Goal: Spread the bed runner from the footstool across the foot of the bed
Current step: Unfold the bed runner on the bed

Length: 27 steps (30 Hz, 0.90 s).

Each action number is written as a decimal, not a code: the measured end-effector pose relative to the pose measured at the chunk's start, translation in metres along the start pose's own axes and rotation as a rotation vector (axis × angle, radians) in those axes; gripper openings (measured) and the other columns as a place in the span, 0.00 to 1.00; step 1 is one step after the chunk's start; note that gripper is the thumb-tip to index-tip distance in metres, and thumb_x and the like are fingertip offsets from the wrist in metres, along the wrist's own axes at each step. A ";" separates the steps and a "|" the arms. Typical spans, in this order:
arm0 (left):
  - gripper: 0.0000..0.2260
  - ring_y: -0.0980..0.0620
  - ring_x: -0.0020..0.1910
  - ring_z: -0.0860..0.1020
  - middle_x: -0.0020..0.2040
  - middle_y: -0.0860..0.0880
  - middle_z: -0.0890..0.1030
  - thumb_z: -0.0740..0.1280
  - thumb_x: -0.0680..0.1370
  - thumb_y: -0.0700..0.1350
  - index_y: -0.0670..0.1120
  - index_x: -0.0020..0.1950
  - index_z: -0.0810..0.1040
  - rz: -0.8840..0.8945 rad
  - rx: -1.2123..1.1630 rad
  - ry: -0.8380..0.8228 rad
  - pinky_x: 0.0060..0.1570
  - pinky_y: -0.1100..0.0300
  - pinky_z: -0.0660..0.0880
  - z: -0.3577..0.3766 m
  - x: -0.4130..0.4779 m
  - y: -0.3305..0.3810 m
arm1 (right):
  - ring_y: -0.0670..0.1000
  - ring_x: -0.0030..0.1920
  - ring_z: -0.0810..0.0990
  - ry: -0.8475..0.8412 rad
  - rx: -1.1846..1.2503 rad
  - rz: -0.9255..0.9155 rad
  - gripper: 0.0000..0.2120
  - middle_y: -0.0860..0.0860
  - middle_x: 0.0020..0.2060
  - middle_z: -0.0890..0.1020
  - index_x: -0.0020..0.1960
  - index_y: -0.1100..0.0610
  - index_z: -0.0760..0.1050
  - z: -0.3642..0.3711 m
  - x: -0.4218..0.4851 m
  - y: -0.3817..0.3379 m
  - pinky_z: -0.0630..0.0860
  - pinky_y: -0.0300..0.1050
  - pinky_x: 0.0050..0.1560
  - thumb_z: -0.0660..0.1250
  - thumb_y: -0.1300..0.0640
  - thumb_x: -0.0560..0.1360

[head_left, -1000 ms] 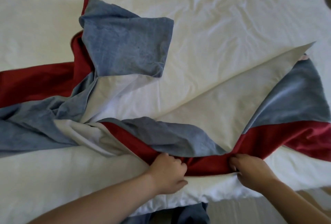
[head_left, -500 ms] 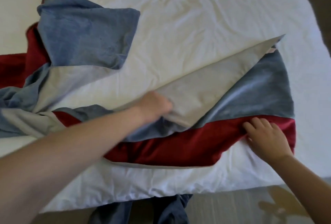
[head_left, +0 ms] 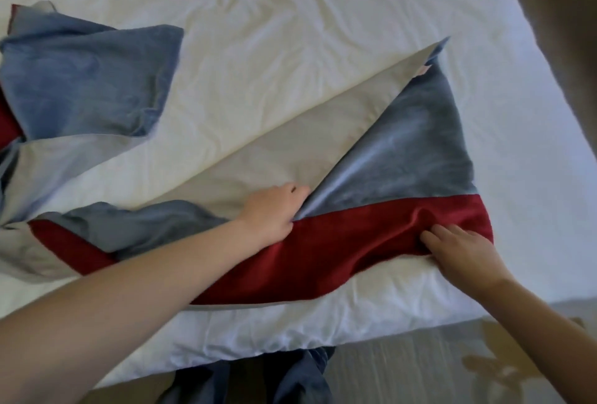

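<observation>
Bed runner (head_left: 420,145) is lying twisted across the foot of the bed (head_left: 323,32). Left hand (head_left: 274,209) is pinching the folded-over lining flap (head_left: 274,151); right hand (head_left: 462,251), fingers spread, is pressing the red band (head_left: 339,248). Unfolding stage, I'd judge. Next: turning the flap back, then untangling the left bunch (head_left: 80,80).

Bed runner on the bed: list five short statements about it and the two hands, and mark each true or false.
1. The blue, red and grey fabric bed runner lies flat, fully spread. False: it is bunched and folded, its grey lining turned up.
2. The left hand grips a fold of the runner. True.
3. The right hand touches the red band. True.
4. The runner lies on a dark blanket. False: it lies on the crumpled white bed sheet.
5. The runner's right end hangs over the bed's side. False: it ends on the bed.
</observation>
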<state>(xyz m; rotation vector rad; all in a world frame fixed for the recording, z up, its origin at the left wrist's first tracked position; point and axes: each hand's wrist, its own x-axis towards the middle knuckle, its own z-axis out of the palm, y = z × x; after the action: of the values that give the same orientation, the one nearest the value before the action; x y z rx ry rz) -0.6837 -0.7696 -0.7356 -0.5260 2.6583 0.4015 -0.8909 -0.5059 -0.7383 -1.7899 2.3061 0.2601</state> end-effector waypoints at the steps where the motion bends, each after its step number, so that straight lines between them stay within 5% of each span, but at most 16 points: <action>1: 0.18 0.41 0.49 0.78 0.52 0.45 0.76 0.66 0.72 0.40 0.48 0.61 0.68 -0.052 -0.040 -0.026 0.41 0.49 0.75 0.003 0.008 0.008 | 0.55 0.26 0.76 0.002 0.004 -0.015 0.15 0.52 0.28 0.77 0.36 0.57 0.80 0.000 -0.005 0.009 0.72 0.45 0.21 0.78 0.68 0.52; 7: 0.18 0.42 0.49 0.77 0.49 0.45 0.79 0.66 0.70 0.36 0.48 0.58 0.71 -0.102 -0.231 -0.022 0.41 0.55 0.69 -0.002 0.028 0.007 | 0.57 0.27 0.76 0.039 0.039 -0.017 0.15 0.53 0.28 0.78 0.37 0.59 0.80 0.010 -0.041 0.048 0.74 0.47 0.21 0.78 0.69 0.53; 13: 0.17 0.44 0.49 0.77 0.51 0.48 0.79 0.63 0.72 0.35 0.50 0.57 0.73 -0.147 0.086 -0.033 0.45 0.52 0.75 -0.034 0.046 0.005 | 0.56 0.27 0.76 0.078 0.058 -0.028 0.15 0.53 0.27 0.77 0.35 0.59 0.79 0.016 -0.062 0.066 0.74 0.46 0.22 0.77 0.72 0.53; 19: 0.19 0.43 0.54 0.74 0.56 0.45 0.75 0.63 0.72 0.34 0.47 0.61 0.70 -0.058 0.221 0.113 0.49 0.51 0.73 -0.040 0.062 0.052 | 0.56 0.38 0.78 -0.078 0.028 0.073 0.10 0.51 0.36 0.80 0.45 0.56 0.80 0.018 -0.084 0.095 0.79 0.51 0.36 0.71 0.68 0.66; 22: 0.23 0.44 0.57 0.73 0.58 0.47 0.74 0.62 0.73 0.37 0.50 0.67 0.67 0.070 0.233 0.133 0.52 0.50 0.72 -0.033 0.075 0.090 | 0.48 0.47 0.77 -0.234 -0.053 0.127 0.12 0.44 0.46 0.80 0.54 0.47 0.77 0.018 -0.105 0.123 0.76 0.41 0.49 0.67 0.58 0.72; 27: 0.20 0.43 0.54 0.75 0.56 0.47 0.75 0.63 0.73 0.47 0.49 0.64 0.69 0.104 0.159 0.138 0.49 0.51 0.74 -0.022 0.099 0.137 | 0.44 0.48 0.75 -0.324 -0.062 0.360 0.15 0.40 0.46 0.77 0.56 0.42 0.74 0.019 -0.121 0.143 0.75 0.37 0.48 0.67 0.54 0.71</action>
<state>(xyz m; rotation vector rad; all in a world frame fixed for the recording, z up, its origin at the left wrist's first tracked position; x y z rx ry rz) -0.8317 -0.6857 -0.7326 -0.3799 2.8283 0.1874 -0.9990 -0.3529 -0.7226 -1.2310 2.3788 0.6336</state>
